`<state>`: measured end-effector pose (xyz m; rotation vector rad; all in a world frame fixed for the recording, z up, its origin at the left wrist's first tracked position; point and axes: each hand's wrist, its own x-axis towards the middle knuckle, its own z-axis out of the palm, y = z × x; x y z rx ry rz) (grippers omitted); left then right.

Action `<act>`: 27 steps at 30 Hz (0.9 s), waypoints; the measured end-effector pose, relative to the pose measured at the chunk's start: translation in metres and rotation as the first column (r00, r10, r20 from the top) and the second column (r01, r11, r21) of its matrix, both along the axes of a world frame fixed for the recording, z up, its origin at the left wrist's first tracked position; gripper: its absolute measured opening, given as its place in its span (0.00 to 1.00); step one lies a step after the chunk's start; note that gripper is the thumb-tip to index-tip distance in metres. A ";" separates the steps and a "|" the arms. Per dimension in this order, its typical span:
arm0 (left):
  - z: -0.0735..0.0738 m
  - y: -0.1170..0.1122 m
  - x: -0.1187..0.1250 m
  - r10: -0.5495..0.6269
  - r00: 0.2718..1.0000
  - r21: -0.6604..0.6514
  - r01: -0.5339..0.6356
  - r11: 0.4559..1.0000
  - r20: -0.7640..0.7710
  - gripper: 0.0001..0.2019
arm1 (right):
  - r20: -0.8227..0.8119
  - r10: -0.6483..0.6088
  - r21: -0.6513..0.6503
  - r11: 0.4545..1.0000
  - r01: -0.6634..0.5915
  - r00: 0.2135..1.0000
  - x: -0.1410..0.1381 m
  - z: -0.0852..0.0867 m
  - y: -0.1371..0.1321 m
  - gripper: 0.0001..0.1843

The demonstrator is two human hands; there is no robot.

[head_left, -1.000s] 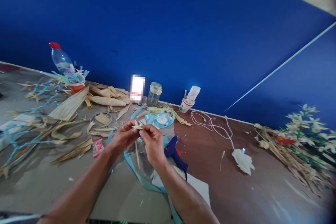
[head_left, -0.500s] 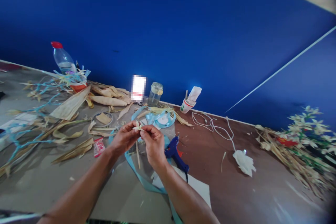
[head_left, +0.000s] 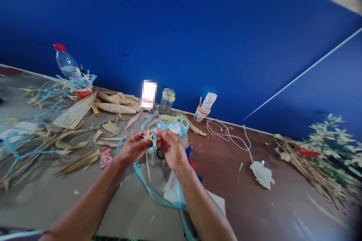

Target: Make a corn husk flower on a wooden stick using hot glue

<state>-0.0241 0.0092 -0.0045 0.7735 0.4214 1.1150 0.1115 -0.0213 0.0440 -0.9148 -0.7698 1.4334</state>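
Note:
A small pale star-shaped flower (head_left: pixel 148 136) is pinched between the thumb and fingertips of my left hand (head_left: pixel 135 147), above the table. My right hand (head_left: pixel 172 148) is just to the right of it, apart from the flower. Its fingertips are pressed together, and I cannot make out whether anything small is in them. A black loop like a scissor handle (head_left: pixel 160 153) shows beside the right hand. Under the hands lie a light blue ribbon (head_left: pixel 149 192) and a thin pale stick (head_left: pixel 148 167). The blue glue gun (head_left: pixel 189 153) is partly hidden behind my right wrist.
Dried husks (head_left: pixel 115 108) and blue-wrapped stems (head_left: pixel 25 152) spread over the left side. A red-capped bottle (head_left: pixel 66 62), a glass jar (head_left: pixel 166 101) and a paper cup (head_left: pixel 201 113) stand along the blue wall. A white cable (head_left: pixel 230 134) and white flower sprays (head_left: pixel 335 135) are at right.
My right hand has drawn away from the flower to the right, covering more of the glue gun. The flower stays in my left hand. The black loop has come into sight.

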 end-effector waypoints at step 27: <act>-0.010 0.001 -0.004 -0.101 0.994 0.016 0.100 0.995 0.051 0.07 | -0.019 0.108 -0.109 0.988 -0.109 0.994 0.000 0.000 0.003 0.08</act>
